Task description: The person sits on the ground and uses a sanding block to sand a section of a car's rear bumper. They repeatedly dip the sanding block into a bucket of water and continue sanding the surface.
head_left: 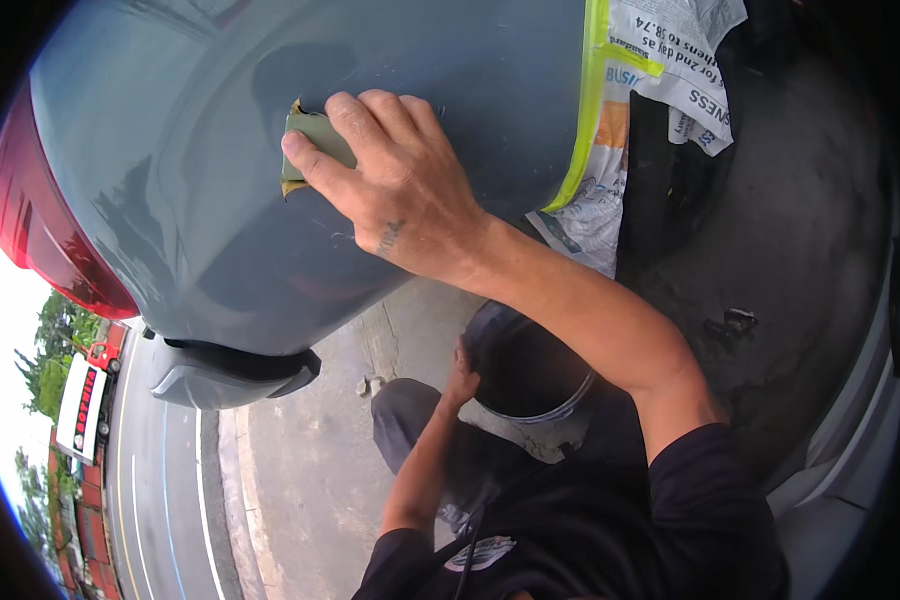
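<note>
My right hand is closed over a grey-green sanding block, its thumb along one side and the fingers bent over the other. Brownish sandpaper corners stick out at the block's end. The block lies against the smooth grey car body panel. Lower down, my left hand is at the left rim of a dark round bucket, its fingers closed on the edge. The bucket stands near my knees, and its inside is too dark to make out.
Yellow-green masking tape and newspaper border the panel's right edge, beside a dark tyre. A red tail light and a grey bumper part are at left. Beyond the concrete ground runs a road with a truck.
</note>
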Demonstrator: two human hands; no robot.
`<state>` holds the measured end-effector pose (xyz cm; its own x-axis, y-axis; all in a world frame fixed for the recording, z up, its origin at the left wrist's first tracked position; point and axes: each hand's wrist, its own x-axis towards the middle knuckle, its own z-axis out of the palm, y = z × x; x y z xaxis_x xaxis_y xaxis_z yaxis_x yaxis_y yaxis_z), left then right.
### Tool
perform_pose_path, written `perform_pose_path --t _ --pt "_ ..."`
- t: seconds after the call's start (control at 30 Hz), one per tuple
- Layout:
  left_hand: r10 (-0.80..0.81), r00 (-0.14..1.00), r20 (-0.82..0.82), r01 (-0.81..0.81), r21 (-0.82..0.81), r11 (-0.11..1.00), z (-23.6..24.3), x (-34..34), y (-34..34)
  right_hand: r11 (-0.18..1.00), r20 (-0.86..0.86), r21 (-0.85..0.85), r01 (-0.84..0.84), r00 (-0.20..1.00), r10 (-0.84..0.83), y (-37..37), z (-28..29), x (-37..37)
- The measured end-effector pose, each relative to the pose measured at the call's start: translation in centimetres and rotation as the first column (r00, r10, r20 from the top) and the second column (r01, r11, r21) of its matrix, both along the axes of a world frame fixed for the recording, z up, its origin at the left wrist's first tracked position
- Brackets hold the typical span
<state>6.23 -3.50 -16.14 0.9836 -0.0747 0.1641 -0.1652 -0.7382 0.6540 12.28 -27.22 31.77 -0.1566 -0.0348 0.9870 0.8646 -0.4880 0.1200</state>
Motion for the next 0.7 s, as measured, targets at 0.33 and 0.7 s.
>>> perform_pose_path --t 0.33,0.7 --pt "-0.052 0.996 0.071 0.049 0.04 0.998 -3.0 0.9 3.6 0.997 0.044 0.067 -0.041 0.998 0.038 3.2 0.0 -1.0" --pt "0.019 1.0 -0.014 -0.019 0.001 1.0 -0.4 -0.3 0.5 0.988 -0.097 0.156 -0.015 0.995 0.031 -0.3 -4.4 1.9"
